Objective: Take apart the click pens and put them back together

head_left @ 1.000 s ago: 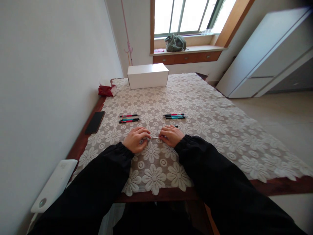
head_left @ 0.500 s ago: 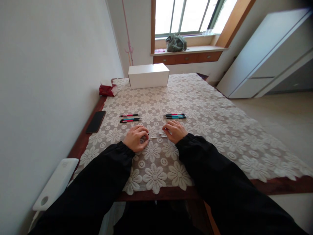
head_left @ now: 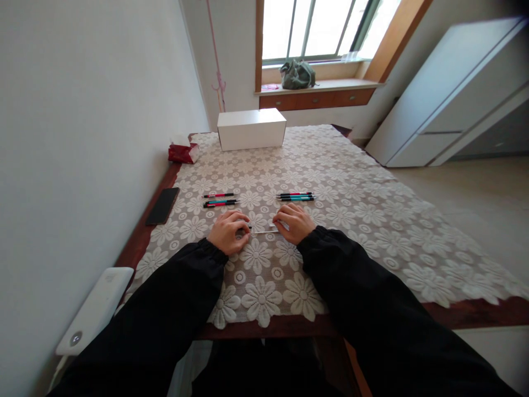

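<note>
My left hand (head_left: pixel 229 231) rests on the lace tablecloth with thumb and fingers curled together. A small dark tip shows at its fingertips; the rest of that item is hidden. Opposite it, my right hand (head_left: pixel 295 223) is closed in a pinch, and what it holds cannot be made out. Between the hands lies a thin white rod (head_left: pixel 265 232), its right end close to my right fingers. A tiny white piece (head_left: pixel 271 225) sits just above the rod. Beyond my left hand are a red-and-black pen (head_left: pixel 218 195) and more pens (head_left: pixel 220 203); several red and teal pens (head_left: pixel 295 197) lie beyond my right.
A white box (head_left: pixel 251 132) stands at the table's far end, with a red tissue pack (head_left: pixel 183 153) to its left. Along the left edge are a dark phone (head_left: pixel 162 206) and a white power strip or charger (head_left: pixel 94 311). The flowered tablecloth (head_left: pixel 351 264) covers the table.
My right fingers have shifted slightly, and the small dark item at their tips no longer shows. My left hand has barely moved. The pens lie as before.
</note>
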The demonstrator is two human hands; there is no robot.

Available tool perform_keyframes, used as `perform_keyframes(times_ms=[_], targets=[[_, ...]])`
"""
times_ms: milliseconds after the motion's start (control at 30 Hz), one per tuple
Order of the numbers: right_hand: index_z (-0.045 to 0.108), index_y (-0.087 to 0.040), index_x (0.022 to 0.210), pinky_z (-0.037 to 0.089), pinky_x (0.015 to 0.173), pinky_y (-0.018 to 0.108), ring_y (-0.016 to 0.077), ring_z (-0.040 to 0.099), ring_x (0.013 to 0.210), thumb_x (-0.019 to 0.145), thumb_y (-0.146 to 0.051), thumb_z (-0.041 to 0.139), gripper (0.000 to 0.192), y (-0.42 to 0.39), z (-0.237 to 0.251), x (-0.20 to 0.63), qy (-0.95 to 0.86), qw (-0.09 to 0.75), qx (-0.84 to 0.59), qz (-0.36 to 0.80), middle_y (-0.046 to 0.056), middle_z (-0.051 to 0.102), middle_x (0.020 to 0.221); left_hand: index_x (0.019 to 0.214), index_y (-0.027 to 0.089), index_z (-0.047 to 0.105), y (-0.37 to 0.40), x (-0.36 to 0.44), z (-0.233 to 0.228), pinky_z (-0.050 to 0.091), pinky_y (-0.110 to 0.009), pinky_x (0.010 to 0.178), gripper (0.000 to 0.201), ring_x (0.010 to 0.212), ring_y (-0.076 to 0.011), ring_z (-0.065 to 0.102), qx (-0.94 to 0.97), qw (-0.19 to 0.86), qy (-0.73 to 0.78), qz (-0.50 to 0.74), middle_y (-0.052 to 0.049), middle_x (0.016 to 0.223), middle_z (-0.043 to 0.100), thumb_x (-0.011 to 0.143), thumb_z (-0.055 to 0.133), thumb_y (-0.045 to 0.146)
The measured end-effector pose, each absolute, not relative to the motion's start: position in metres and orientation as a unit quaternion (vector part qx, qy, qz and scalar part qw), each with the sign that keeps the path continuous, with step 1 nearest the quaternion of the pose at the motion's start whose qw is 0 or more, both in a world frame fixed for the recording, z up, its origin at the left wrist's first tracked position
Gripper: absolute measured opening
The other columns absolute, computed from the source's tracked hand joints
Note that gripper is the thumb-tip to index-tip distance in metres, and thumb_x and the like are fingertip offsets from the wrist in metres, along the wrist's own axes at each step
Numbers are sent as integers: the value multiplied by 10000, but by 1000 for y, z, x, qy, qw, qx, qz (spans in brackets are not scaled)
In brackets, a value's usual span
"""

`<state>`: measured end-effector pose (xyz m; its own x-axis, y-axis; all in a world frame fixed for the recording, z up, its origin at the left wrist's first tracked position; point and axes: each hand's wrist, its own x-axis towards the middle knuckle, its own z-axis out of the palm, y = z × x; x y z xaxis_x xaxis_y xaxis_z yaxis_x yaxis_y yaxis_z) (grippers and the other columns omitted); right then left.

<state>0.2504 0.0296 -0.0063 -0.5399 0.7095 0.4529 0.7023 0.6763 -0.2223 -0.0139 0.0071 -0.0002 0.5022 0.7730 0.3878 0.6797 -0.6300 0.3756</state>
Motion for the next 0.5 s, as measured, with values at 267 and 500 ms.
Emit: perform_keyframes(times_ms=[267, 500], targets=[[664, -208, 829, 364, 768, 348, 215, 500, 852, 859, -219, 602, 70, 23, -3, 246, -904, 198, -379, -3, 56, 624, 845, 784, 245, 732, 9, -14, -2, 466, -493, 1047, 41, 1137, -258, 580, 856, 94, 429, 272, -28, 1087, 711, 806, 705, 267], [657, -206, 819, 368, 767, 339, 207, 497, 839, 892, -215, 580, 107, 24, -8, 243, -908, 194, -370, 13, 52, 626, 834, 787, 251, 742, 10, -14, -4, 465, -492, 1058, 42, 1135, -254, 584, 857, 99, 425, 274, -25, 1083, 713, 811, 714, 271]])
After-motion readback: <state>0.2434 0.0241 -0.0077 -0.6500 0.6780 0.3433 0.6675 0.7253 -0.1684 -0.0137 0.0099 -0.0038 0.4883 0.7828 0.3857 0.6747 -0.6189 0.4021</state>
